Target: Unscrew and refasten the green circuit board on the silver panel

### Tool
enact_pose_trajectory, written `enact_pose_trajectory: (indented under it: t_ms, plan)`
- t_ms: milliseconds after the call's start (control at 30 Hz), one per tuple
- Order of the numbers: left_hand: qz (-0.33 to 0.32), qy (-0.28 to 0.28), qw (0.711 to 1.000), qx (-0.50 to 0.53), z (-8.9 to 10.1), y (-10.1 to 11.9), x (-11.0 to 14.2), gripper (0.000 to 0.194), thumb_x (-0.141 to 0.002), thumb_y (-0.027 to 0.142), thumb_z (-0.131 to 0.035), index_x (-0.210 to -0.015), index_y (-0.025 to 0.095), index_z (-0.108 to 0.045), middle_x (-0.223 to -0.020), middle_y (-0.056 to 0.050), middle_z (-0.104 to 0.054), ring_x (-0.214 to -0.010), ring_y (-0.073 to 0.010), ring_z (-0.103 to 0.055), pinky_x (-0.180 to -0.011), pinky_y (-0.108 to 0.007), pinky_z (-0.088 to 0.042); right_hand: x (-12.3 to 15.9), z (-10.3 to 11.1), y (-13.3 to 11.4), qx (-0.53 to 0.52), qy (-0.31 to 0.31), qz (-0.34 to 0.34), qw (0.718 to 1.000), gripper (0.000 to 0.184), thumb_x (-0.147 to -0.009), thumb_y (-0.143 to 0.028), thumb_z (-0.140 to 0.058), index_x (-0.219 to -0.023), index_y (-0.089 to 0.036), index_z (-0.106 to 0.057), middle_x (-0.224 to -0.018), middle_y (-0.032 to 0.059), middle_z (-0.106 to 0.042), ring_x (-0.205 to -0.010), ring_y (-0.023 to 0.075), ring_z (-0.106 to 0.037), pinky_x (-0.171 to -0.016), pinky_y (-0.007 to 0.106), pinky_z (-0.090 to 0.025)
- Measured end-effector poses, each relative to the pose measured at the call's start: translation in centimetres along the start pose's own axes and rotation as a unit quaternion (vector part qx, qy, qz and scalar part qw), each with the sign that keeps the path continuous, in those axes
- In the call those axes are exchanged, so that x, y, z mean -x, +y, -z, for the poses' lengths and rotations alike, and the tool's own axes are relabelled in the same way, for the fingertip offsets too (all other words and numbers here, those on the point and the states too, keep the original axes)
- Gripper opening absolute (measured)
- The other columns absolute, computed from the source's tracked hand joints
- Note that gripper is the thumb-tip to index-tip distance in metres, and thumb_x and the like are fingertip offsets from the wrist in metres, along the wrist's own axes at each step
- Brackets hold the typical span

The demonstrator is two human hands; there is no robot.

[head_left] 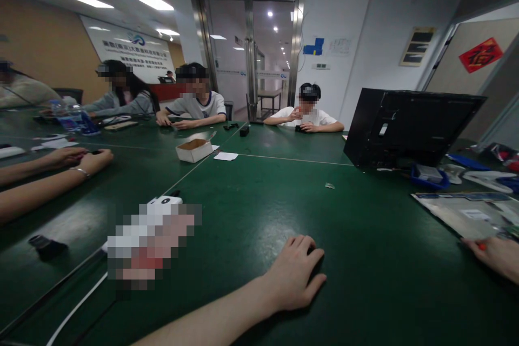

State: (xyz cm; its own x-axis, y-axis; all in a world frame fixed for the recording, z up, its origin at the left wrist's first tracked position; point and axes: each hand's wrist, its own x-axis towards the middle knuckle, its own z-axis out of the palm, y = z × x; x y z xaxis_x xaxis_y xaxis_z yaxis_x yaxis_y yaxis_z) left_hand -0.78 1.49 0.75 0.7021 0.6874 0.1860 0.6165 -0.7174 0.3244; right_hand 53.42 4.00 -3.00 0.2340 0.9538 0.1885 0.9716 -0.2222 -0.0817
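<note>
My left hand [298,272] rests palm down on the green table [251,216], left of centre in the lower part of the view. Its thumb stands apart from the gently bent fingers, and no object shows in it. At the right edge, my right hand [498,257] is partly cut off by the frame. Its fingers are drawn together, with a small orange-red thing [481,246] showing at them; I cannot make out its kind. The fingertips lie at the near corner of a flat silvery panel [450,212] with a white label. Whether they grip the panel is unclear.
A black monitor [417,127] stands behind the panel, beside a blue tray [430,177]. At left are a blurred-out item [150,243] with cables, a black piece [46,247] and a co-worker's hands [95,161]. A small open box [193,150] sits farther back; several people sit around.
</note>
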Motion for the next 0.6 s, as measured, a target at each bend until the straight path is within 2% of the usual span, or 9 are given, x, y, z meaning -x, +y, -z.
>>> enact_pose_trajectory:
  t_ms: [67, 167, 267, 333, 433, 600]
  plan:
    - [-0.006, -0.007, 1.000, 0.003, -0.1, 0.0, -0.2, 0.038, -0.090, 0.037, -0.056, -0.124, 0.021, -0.053, -0.115, -0.009, -0.055, -0.109, -0.0263, -0.049, -0.098, -0.041, -0.037, 1.2, 0.4, -2.7, -0.035, -0.069, -0.012, 0.997, 0.063, -0.086, -0.061, -0.029, -0.046, -0.024, -0.060, -0.056, 0.0224, -0.064, -0.052, 0.0312, -0.067, -0.053, 0.043, -0.051]
    - [-0.010, -0.012, 1.000, 0.008, -0.3, -0.1, -0.4, 0.039, -0.091, 0.039, -0.056, -0.123, 0.018, -0.054, -0.115, -0.011, -0.056, -0.108, -0.0280, -0.050, -0.098, -0.044, -0.037, 3.5, 1.8, -8.9, -0.054, -0.142, 0.032, 0.988, 0.059, -0.091, -0.056, -0.030, -0.074, -0.019, -0.072, -0.071, 0.0195, -0.070, -0.064, 0.0289, -0.070, -0.063, 0.042, -0.052]
    - [-0.005, -0.004, 1.000, 0.017, -0.1, -0.2, -0.6, 0.037, -0.093, 0.040, -0.052, -0.122, 0.018, -0.055, -0.116, -0.012, -0.056, -0.108, -0.0281, -0.050, -0.097, -0.046, -0.036, 6.0, 3.0, -15.7, -0.031, -0.146, 0.090, 0.985, 0.056, -0.092, -0.053, -0.030, -0.099, -0.016, -0.072, -0.082, 0.0169, -0.073, -0.075, 0.0288, -0.070, -0.068, 0.040, -0.053]
    - [0.000, 0.006, 1.000, 0.023, 0.2, -0.3, -0.9, 0.036, -0.094, 0.040, -0.050, -0.122, 0.018, -0.055, -0.118, -0.012, -0.055, -0.109, -0.0282, -0.050, -0.098, -0.047, -0.036, 7.5, 3.5, -19.8, -0.019, -0.146, 0.135, 0.980, 0.054, -0.094, -0.050, -0.029, -0.112, -0.017, -0.068, -0.086, 0.0149, -0.074, -0.075, 0.0272, -0.070, -0.067, 0.038, -0.053]
    - [0.017, 0.034, 0.999, 0.026, 1.1, -0.5, -1.4, 0.035, -0.095, 0.038, -0.049, -0.123, 0.019, -0.056, -0.119, -0.012, -0.056, -0.110, -0.0288, -0.050, -0.098, -0.048, -0.035, 9.4, 4.2, -25.3, 0.004, -0.129, 0.236, 0.963, 0.047, -0.096, -0.044, -0.031, -0.112, -0.017, -0.067, -0.105, 0.0168, -0.071, -0.082, 0.0279, -0.070, -0.070, 0.037, -0.052]
    - [0.038, 0.068, 0.996, 0.032, 3.0, -1.6, -2.5, 0.035, -0.095, 0.035, -0.048, -0.123, 0.017, -0.058, -0.120, -0.012, -0.058, -0.111, -0.0283, -0.052, -0.097, -0.047, -0.037, 11.3, 5.8, -33.3, -0.014, -0.152, 0.399, 0.904, 0.036, -0.095, -0.037, -0.039, -0.114, -0.020, -0.063, -0.096, 0.0128, -0.072, -0.076, 0.0276, -0.070, -0.063, 0.034, -0.049]
